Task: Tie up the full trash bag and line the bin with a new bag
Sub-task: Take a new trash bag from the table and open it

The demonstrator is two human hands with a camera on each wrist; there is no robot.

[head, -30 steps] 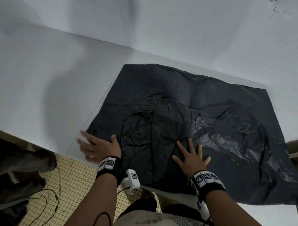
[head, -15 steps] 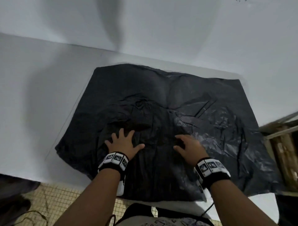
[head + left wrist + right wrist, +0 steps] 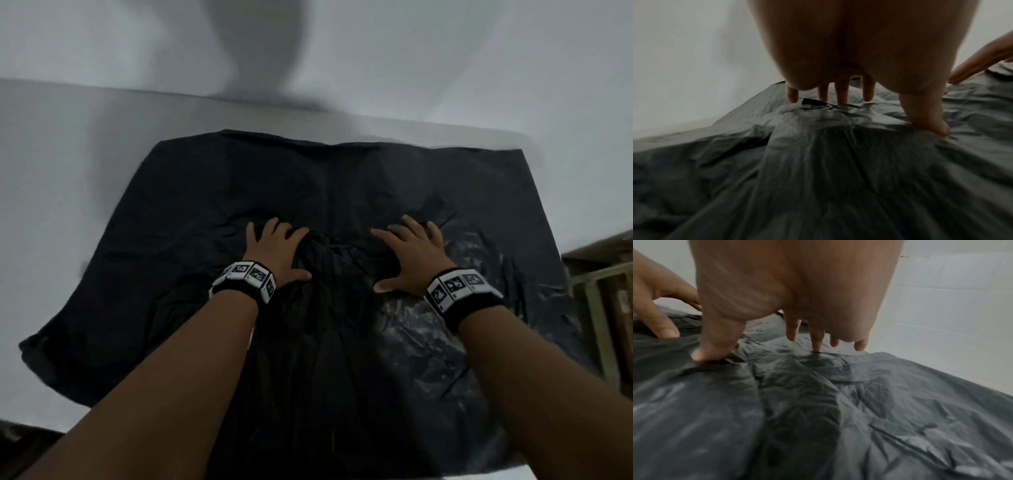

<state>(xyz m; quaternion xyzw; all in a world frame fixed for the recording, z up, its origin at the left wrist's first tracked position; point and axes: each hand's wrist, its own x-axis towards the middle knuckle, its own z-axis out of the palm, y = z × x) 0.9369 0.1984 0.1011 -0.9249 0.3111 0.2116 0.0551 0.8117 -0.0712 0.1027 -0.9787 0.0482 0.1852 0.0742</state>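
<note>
A large black trash bag [image 3: 342, 185] lies spread flat and wrinkled on a white table [image 3: 68, 178]. My left hand [image 3: 277, 250] presses on its middle with fingers spread, thumb touching the plastic. My right hand [image 3: 409, 255] presses beside it, a little to the right, fingers also spread. A bunched ridge of plastic runs between the two hands. In the left wrist view the left hand [image 3: 849, 97] rests its fingertips and thumb on the bag [image 3: 818, 170]. In the right wrist view the right hand [image 3: 797, 340] does the same on the bag [image 3: 859, 402]. No bin is in view.
A white wall [image 3: 411, 51] rises directly behind the table. A wooden frame or shelf [image 3: 603, 287] stands at the table's right end. The bag's near edge hangs over the table's front edge.
Both hands have slid forward from the bag's near edge to its middle and now press side by side. The camera has moved closer over the table.
</note>
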